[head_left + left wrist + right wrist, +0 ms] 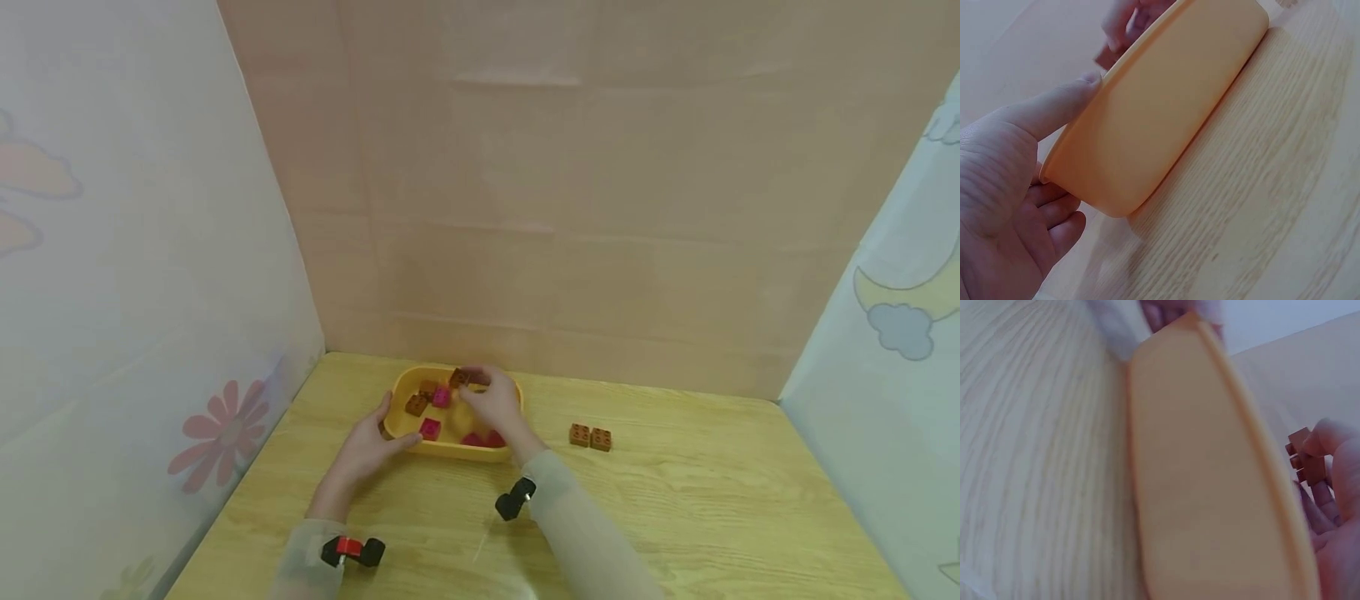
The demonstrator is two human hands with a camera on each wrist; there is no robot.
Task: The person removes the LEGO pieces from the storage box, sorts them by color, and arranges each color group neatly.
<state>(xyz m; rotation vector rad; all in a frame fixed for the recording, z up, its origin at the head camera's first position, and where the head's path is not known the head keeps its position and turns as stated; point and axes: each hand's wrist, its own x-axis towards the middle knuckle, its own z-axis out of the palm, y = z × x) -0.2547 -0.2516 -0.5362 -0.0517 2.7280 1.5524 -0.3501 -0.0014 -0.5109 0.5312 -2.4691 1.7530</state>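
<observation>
Right hand (497, 406) pinches brown toy brick (1307, 457) over yellow tray (459, 452); left hand (366, 446) grips tray rim.
Tabletop (712, 492) extends right of both hands, past two loose bricks (579, 434); backdrop (525, 208) rises beyond them.

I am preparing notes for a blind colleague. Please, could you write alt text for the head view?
A right hand pinches a brown toy brick over a yellow tub of brown and pink bricks, while the left hand grips the tub's left end. Two more brown toy bricks lie side by side on the wood-grain table, right of the tub.
</observation>
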